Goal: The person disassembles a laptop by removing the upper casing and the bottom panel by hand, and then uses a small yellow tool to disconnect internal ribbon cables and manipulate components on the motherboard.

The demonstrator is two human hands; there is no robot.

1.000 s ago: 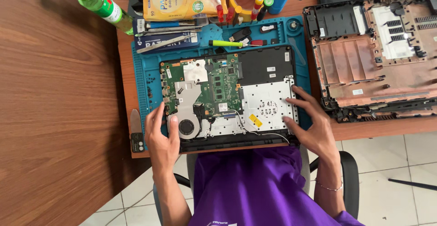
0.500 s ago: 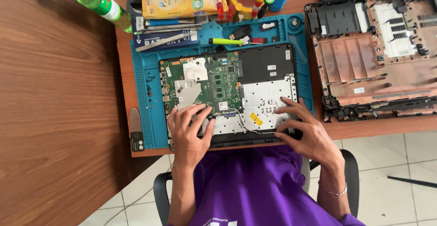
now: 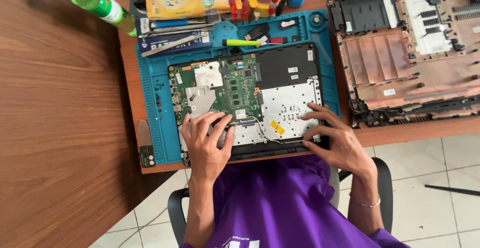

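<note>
At the near edge of the surface (image 3: 150, 78), on a blue work mat (image 3: 152, 103), lies an opened laptop (image 3: 250, 98) with its back cover off — green circuit board (image 3: 230, 85) on its left half, a silvery plate (image 3: 287, 108) and a black panel (image 3: 285, 65) on its right. The left hand (image 3: 207, 140) rests flat on the lower left part of the board, fingers spread and open, gripping nothing. The right hand (image 3: 332, 140) sits at the laptop's near right corner, fingers splayed and curled a little over the frame's edge; it presses there, with nothing held in it.

To my eye this is the board-work stage: the person is bracing the chassis with both hands and feeling over the board, perhaps seating or freeing it. Any next move would want a steady hold on the frame and care with the thin white wire (image 3: 265, 130) running along the near edge just between the hands — it could snag.

A green-handled screwdriver (image 3: 242, 42) lies on the mat just beyond the laptop, untouched. The removed bottom cover (image 3: 400, 48) sits at the far right of the surface, and a green bottle (image 3: 95, 0) stands at the far left corner.
</note>
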